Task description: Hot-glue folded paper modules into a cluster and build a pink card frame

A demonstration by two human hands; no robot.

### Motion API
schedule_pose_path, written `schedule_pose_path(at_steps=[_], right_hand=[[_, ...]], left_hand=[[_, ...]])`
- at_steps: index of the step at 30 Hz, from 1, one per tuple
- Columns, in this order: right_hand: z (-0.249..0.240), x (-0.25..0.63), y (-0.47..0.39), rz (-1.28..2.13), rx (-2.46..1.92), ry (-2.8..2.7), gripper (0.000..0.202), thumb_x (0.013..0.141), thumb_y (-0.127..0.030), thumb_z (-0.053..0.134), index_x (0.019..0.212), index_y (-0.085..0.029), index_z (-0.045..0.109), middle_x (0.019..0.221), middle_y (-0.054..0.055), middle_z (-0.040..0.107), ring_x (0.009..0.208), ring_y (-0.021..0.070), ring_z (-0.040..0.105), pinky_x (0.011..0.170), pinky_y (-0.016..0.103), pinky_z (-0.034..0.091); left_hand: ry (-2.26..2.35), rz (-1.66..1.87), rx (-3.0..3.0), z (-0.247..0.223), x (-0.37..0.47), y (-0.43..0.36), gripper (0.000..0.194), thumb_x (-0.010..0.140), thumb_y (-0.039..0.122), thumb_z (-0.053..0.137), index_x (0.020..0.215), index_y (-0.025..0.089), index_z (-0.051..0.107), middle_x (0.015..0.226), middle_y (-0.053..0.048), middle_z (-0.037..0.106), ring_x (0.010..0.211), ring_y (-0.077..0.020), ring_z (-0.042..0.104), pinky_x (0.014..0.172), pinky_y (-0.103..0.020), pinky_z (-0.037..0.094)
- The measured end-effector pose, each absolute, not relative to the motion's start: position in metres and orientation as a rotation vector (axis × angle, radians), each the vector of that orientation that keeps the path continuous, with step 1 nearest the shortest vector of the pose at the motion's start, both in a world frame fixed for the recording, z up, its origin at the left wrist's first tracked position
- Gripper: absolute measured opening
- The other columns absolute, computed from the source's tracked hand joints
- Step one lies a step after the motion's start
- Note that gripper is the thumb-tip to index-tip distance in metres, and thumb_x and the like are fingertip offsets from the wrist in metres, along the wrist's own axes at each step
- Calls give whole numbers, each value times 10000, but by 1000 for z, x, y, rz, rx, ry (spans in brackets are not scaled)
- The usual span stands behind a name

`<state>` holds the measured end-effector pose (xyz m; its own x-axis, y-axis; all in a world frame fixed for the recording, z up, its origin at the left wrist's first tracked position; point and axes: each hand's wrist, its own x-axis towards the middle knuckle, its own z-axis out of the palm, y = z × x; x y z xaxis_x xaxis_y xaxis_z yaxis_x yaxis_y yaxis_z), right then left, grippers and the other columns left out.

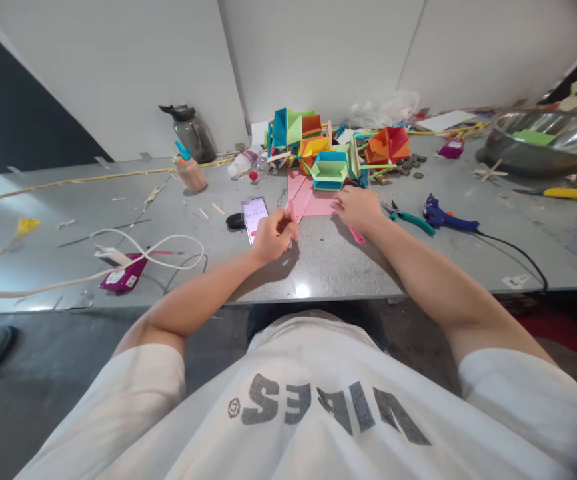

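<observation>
My left hand (272, 235) is closed on a narrow pink paper strip (293, 215), held upright between thumb and fingers. Near the right end of the flat pink paper (318, 205) is my right hand (357, 205), its fingers bent and pointing down; what they hold, if anything, is hidden. A pink-handled tool (356, 235) lies just below this hand. Behind the paper stand folded paper boxes, among them a blue and green one (329, 171) and an orange and red one (388, 145).
A phone (255, 220) lies left of my left hand. To the right are teal pliers (416, 222), a blue glue gun (451, 217) and a steel bowl (518, 150). A dark jug (193, 137) and white cable (178, 238) are on the left.
</observation>
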<state>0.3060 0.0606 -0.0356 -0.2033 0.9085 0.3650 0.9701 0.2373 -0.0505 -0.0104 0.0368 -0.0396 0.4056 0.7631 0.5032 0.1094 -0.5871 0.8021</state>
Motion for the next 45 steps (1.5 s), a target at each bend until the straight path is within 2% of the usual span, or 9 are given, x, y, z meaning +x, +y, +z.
schedule_pose_path(at_steps=[3, 5, 13, 19, 23, 28, 33, 40, 45], right_hand=[[-41, 264, 54, -192, -1423, -2430, 545, 1116, -211, 581, 1598, -287, 823, 1655, 168, 790, 1427, 389, 729, 1126, 529, 569], [-44, 241, 50, -173, -1236, -2606, 629, 1088, -116, 561, 1635, -317, 799, 1725, 123, 767, 1473, 376, 689, 1163, 522, 503], [-48, 228, 39, -85, -1117, -2747, 388, 1172, -193, 528, 1245, -242, 906, 1344, 161, 893, 1284, 350, 681, 1074, 482, 459], [-36, 226, 13, -86, -904, -2680, 508, 1225, -304, 361, 1282, -285, 865, 1346, 163, 858, 1306, 359, 698, 1122, 548, 487], [-19, 235, 1, -91, -1011, -2455, 556, 1238, -397, 314, 1305, -372, 865, 1288, 143, 827, 1271, 365, 714, 1141, 602, 515], [-8, 265, 10, -15, -1126, -2225, 504, 1228, -501, 415, 1320, -312, 872, 1243, 174, 826, 1206, 369, 764, 1083, 579, 595], [-15, 277, 20, 138, -1249, -2123, 414, 1153, -473, 569, 1278, -230, 881, 1178, 159, 871, 957, 296, 758, 905, 467, 608], [-22, 252, 15, 225, -1466, -2078, 293, 1106, -412, 719, 1244, -221, 893, 1101, 133, 886, 920, 278, 734, 880, 433, 555], [-18, 244, 8, 383, -1562, -2100, 344, 1064, -378, 779, 1359, -235, 882, 918, 60, 819, 822, 248, 675, 800, 400, 481]], left_hand=[[698, 1424, 1907, -41, -15, 49, 468, 1073, 729, 775, 1019, 286, 633, 861, -28, 818, 688, -173, 753, 682, -363, 610], [691, 1581, 1841, -42, -18, 59, 529, 1074, 802, 745, 1034, 293, 607, 865, -12, 783, 663, -155, 707, 669, -354, 591], [781, 1656, 1872, -50, -25, 77, 606, 1086, 918, 647, 1073, 313, 611, 893, -22, 724, 696, -187, 704, 679, -393, 604], [874, 1551, 1859, -49, -28, 77, 406, 1174, 708, 691, 1106, 311, 636, 963, -36, 756, 806, -218, 780, 810, -440, 676], [742, 1489, 1843, -49, -24, 72, 454, 1147, 749, 701, 1084, 316, 582, 913, -18, 767, 777, -203, 759, 790, -424, 656], [577, 1511, 1885, -53, -20, 67, 568, 1138, 888, 621, 1077, 326, 565, 890, 6, 773, 738, -186, 729, 765, -427, 622], [568, 1495, 1991, -59, -21, 67, 474, 1214, 754, 620, 1102, 294, 616, 989, -22, 826, 822, -149, 759, 797, -390, 590], [548, 1515, 2145, -68, -20, 71, 308, 1158, 548, 771, 1075, 266, 679, 1003, -34, 833, 859, -165, 796, 786, -326, 631], [453, 1522, 2291, -68, -22, 68, 279, 1216, 514, 690, 1107, 259, 718, 1021, -59, 836, 881, -165, 786, 827, -322, 639]])
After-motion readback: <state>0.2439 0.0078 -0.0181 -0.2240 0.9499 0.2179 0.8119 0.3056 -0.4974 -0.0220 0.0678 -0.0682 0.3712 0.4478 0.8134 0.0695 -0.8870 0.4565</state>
